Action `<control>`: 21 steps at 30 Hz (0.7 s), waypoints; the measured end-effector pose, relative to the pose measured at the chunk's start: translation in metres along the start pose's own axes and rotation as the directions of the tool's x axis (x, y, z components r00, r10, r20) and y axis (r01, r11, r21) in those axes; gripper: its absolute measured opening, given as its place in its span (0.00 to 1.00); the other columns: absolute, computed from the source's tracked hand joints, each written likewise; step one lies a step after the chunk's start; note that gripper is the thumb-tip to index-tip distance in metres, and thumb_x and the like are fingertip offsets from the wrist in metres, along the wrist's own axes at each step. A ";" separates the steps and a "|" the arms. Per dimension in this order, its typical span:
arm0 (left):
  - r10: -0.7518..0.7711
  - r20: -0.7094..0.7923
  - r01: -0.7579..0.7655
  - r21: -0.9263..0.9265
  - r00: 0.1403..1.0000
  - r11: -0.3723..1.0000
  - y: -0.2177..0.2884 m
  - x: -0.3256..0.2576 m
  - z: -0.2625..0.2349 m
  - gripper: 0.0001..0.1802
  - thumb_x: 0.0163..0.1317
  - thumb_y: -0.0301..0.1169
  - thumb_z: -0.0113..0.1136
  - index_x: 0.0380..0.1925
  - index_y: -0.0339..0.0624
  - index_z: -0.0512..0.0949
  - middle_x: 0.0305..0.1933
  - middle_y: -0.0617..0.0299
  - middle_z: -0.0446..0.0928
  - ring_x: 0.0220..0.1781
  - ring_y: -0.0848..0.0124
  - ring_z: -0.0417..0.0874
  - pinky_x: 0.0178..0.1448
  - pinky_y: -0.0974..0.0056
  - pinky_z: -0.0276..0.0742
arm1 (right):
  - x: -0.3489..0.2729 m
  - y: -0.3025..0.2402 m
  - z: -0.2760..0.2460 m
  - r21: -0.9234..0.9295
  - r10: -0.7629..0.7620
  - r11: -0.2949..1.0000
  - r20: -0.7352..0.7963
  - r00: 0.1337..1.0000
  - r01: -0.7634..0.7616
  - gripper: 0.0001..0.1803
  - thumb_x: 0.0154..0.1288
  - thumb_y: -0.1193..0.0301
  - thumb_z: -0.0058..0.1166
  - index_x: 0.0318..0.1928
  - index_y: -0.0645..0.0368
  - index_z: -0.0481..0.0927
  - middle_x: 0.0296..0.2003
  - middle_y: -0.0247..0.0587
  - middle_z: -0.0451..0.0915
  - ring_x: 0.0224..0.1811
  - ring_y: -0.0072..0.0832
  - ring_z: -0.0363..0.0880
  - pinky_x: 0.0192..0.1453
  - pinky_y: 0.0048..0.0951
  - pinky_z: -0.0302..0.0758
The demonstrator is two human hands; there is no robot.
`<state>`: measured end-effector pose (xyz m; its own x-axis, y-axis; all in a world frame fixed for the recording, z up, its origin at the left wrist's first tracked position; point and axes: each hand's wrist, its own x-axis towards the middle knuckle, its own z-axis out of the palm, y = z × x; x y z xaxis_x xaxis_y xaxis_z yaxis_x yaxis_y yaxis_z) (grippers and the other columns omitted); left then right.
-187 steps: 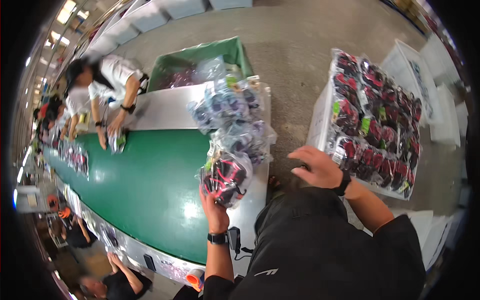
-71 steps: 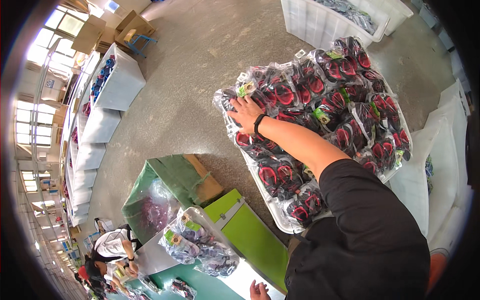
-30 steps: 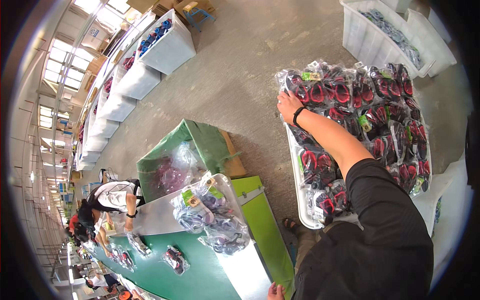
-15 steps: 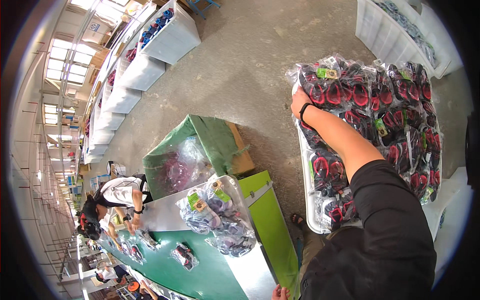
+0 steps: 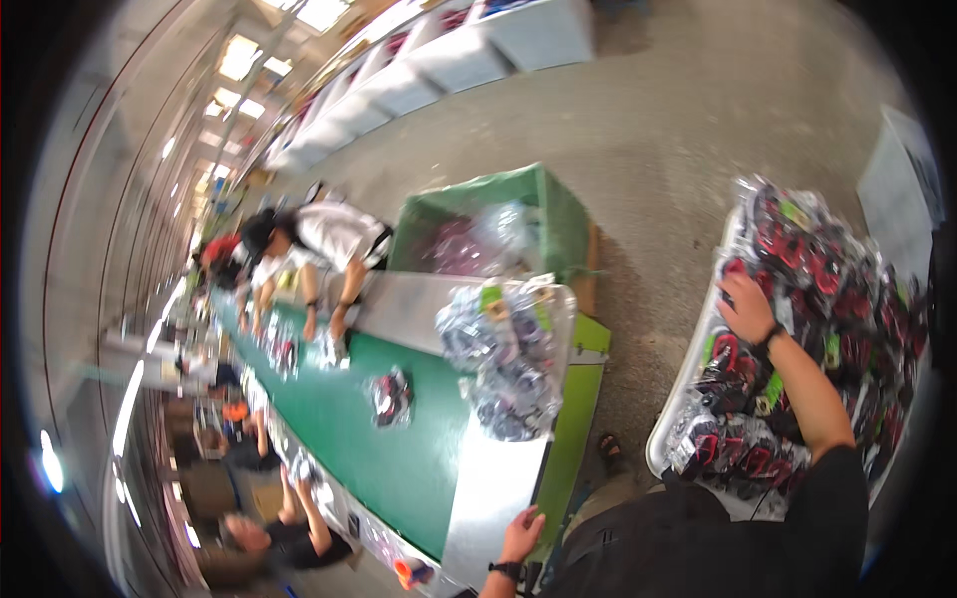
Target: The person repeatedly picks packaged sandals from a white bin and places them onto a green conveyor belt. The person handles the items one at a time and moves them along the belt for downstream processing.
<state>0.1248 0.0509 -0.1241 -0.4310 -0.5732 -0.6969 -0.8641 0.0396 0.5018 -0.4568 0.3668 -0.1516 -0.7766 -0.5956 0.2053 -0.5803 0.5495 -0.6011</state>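
Note:
My right hand (image 5: pixel 746 309) lies on clear-bagged black and red shoes (image 5: pixel 733 364) near the left side of a white bin (image 5: pixel 670 419). Its fingers look stretched out over the bags, slightly blurred, and no single bag is visibly lifted. Several layers of these bagged shoes fill the bin; some bags carry green tags. Low in the picture, my left hand (image 5: pixel 521 535) is by the end of a green-topped work table (image 5: pixel 424 498), loosely bent with fingers apart and nothing seen in it. Bagged grey shoes (image 5: pixel 503 369) are heaped on the table's metal end.
A green-lined box (image 5: pixel 558 214) holding plastic bags stands beyond the table. One bagged shoe pair (image 5: pixel 389 397) lies mid-table. A person in white (image 5: pixel 339 234) handles bags along the far side; another person (image 5: pixel 299 533) is opposite. White bins (image 5: pixel 538 40) line the back.
My view has swung left, so the table shows more fully. My right hand has shifted from the bin's far corner nearer along its left side; more of my left hand shows.

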 end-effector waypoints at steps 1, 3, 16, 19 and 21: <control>0.030 -0.021 -0.030 0.001 0.999 1.000 0.000 0.002 0.001 0.25 0.68 0.40 0.65 0.61 0.38 0.77 0.41 0.54 0.87 0.42 0.69 0.88 0.45 0.64 0.83 | -0.016 -0.013 -0.003 0.006 -0.001 1.000 0.003 1.000 0.001 0.20 0.62 0.67 0.59 0.52 0.65 0.80 0.50 0.57 0.77 0.57 0.53 0.74 0.65 0.46 0.70; 0.060 -0.034 -0.059 0.019 0.998 0.998 -0.005 0.010 0.001 0.26 0.67 0.44 0.64 0.59 0.39 0.78 0.42 0.49 0.87 0.42 0.60 0.88 0.51 0.59 0.82 | -0.048 -0.039 -0.009 0.073 -0.036 0.997 -0.006 0.999 0.036 0.18 0.62 0.69 0.58 0.51 0.64 0.80 0.44 0.54 0.79 0.52 0.52 0.77 0.62 0.45 0.72; 0.199 -0.151 -0.197 0.029 0.968 0.980 -0.090 0.074 -0.059 0.27 0.64 0.47 0.64 0.57 0.41 0.81 0.39 0.49 0.86 0.42 0.58 0.87 0.50 0.58 0.81 | -0.168 -0.156 0.033 0.231 0.100 0.962 0.196 0.976 -0.145 0.16 0.57 0.74 0.61 0.47 0.65 0.82 0.36 0.49 0.82 0.38 0.41 0.83 0.44 0.37 0.79; 0.216 -0.172 -0.209 0.061 0.961 0.976 -0.115 0.092 -0.076 0.27 0.67 0.45 0.64 0.58 0.38 0.80 0.35 0.55 0.86 0.36 0.68 0.87 0.44 0.63 0.81 | -0.183 -0.183 0.045 0.257 0.026 0.964 0.188 0.982 -0.075 0.16 0.56 0.74 0.62 0.47 0.65 0.82 0.37 0.50 0.83 0.38 0.41 0.84 0.44 0.35 0.80; 0.248 -0.194 -0.243 0.048 0.949 0.969 -0.127 0.102 -0.087 0.26 0.66 0.45 0.64 0.57 0.39 0.80 0.35 0.54 0.86 0.36 0.67 0.87 0.44 0.62 0.81 | -0.191 -0.198 0.055 0.218 0.080 0.967 0.240 0.968 -0.134 0.16 0.57 0.74 0.62 0.46 0.65 0.82 0.35 0.48 0.83 0.37 0.40 0.85 0.43 0.35 0.81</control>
<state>0.2134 -0.0841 -0.2144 -0.5729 -0.6929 -0.4379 -0.7448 0.2170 0.6310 -0.1803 0.3390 -0.1144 -0.7392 -0.6726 -0.0348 -0.4034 0.4836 -0.7768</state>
